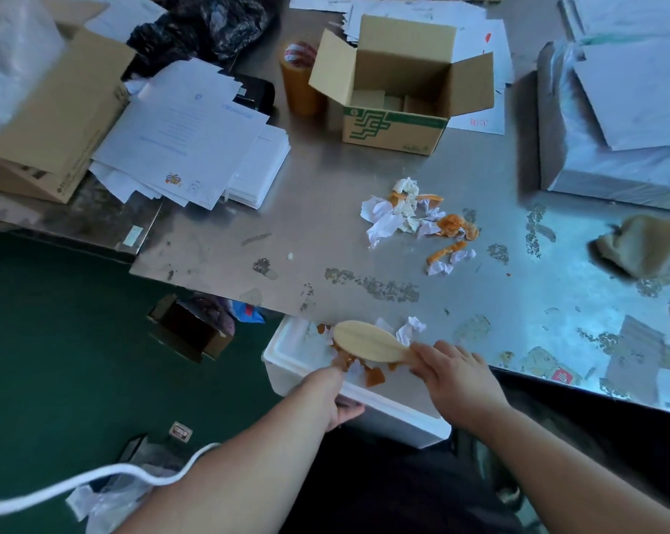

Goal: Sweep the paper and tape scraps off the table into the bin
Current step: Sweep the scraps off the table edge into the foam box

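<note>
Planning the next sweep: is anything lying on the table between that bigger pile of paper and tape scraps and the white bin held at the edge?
Nothing visible blocks it. Between the scrap pile and the white bin lies bare metal table with only stains and one small white crumb.

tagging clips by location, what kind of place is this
Probably a packing or mailing workroom, not a home. A worn metal table carries an open cardboard box, a roll of brown packing tape and stacks of printed sheets, with wrapped bundles beside them.
</note>
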`<state>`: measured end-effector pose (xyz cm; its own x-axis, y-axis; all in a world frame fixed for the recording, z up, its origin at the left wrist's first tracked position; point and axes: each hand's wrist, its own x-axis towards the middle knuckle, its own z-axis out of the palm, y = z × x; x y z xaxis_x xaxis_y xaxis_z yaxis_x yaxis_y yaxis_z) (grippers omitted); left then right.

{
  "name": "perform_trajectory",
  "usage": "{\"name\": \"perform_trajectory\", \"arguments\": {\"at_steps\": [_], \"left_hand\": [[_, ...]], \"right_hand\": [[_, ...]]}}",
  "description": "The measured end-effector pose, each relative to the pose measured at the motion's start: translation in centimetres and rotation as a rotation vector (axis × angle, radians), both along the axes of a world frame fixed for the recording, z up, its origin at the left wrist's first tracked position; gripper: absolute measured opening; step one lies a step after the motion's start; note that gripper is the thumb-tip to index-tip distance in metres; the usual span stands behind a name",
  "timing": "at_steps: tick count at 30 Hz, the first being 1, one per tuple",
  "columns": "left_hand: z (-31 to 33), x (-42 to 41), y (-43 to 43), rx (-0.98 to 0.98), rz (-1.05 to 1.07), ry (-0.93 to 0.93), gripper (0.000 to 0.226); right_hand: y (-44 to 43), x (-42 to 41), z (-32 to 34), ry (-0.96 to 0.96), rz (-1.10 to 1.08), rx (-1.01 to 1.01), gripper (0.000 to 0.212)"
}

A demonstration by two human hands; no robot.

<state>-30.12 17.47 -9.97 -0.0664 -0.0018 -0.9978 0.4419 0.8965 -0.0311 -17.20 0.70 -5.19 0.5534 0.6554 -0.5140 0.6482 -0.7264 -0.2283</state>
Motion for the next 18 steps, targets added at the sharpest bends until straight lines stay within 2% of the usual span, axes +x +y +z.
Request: {"name": "perform_trajectory", "arguments": {"at_steps": [3, 7, 10, 14, 18], "left_hand": [[-0.2, 0.0, -0.1, -0.006, 0.032, -0.023, 0.028], [-0.6, -0.2, -0.2, -0.031, 0.014, 0.012, 0.042], [-0.2, -0.3, -0.5, -0.018, -0.003, 0.005, 0.042], [-0.4, -0.6, -1.0, 0.002, -0.026, -0.001, 0.037], [-0.4, -0.6, -1.5, 0.001, -0.024, -0.043, 0.032]], "right_hand": [[-0.8, -0.3, 0.3, -0.042, -0.028, 0.034, 0.036], [-2.2, -0.3, 0.3, -0.08, -0.288, 0.166, 0.034], [-3.4, -0.3, 0.3, -0.111, -0.459, 0.178, 0.035], [-5.1, -0.7, -0.1, -0.122, -0.484, 0.07, 0.032], [-5.8, -2.0, -0.7, -0.07, -0.424, 0.08, 0.028]]}}
